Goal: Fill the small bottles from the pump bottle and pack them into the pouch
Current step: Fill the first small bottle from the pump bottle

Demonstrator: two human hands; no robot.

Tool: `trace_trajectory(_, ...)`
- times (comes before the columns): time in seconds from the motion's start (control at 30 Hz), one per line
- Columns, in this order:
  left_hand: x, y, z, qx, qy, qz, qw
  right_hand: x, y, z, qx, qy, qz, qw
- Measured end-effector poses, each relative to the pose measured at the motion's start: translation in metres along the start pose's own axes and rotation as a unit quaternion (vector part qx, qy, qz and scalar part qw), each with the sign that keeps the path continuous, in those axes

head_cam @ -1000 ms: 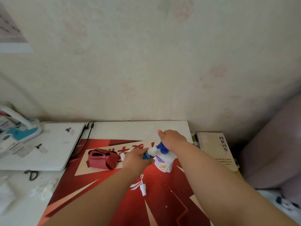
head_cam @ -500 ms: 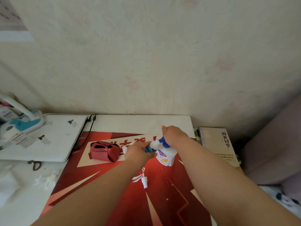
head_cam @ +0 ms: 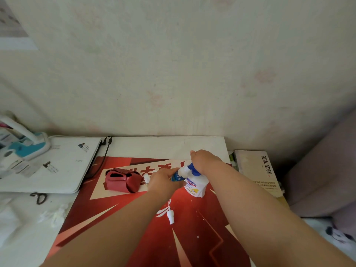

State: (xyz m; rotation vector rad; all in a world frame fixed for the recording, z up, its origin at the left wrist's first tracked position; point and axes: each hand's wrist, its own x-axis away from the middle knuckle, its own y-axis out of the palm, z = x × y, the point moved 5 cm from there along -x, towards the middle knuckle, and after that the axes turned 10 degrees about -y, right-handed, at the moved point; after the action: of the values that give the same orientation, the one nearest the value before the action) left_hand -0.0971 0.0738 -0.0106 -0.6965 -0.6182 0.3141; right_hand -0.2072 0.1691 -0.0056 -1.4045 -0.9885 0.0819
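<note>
looking down via head cam: right hand (head_cam: 207, 160) sat on top of the pump bottle (head_cam: 194, 186), fingers curled over its blue pump head, white nozzle pointing left. left hand (head_cam: 163, 182) gripped a small bottle (head_cam: 178, 176) with a blue label, tilted, mouth right at the nozzle. pump bottle stood upright on a red poster (head_cam: 134, 228) covering most of the tabletop (head_cam: 154, 147). red pouch (head_cam: 122, 180) lay on the poster left of the left hand, not touching it. white spray cap (head_cam: 170, 216) with its tube lay loose on the poster between the forearms. small white item (head_cam: 146, 176) just beside the left hand, mostly hidden, couldn't identify it. off the poster: closed white laptop (head_cam: 57, 166) at left, black cable (head_cam: 104, 158) along its right edge, scissors (head_cam: 38, 197) in front of it, book (head_cam: 258, 170) at right.
</note>
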Motion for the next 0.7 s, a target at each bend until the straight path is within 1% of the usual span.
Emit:
trace_trajectory(0.2, 0.0006, -0.0012, 0.0002, 0.004, 0.002, 0.002, 1.000, -0.0015, 0.0000, 0.0002, 0.001, 0.012, -0.022, 1.000)
trace_trajectory(0.57, -0.0021, 0.0002, -0.0004, -0.002, 0.000, -0.001, 1.000, -0.0006, 0.0007, -0.0010, -0.003, -0.002, -0.016, 1.000)
trace_trajectory(0.7, -0.0036, 0.0026, -0.0018, 0.018, -0.007, -0.006, 1.000, -0.0005, 0.0014, 0.0002, -0.008, -0.001, -0.011, 1.000)
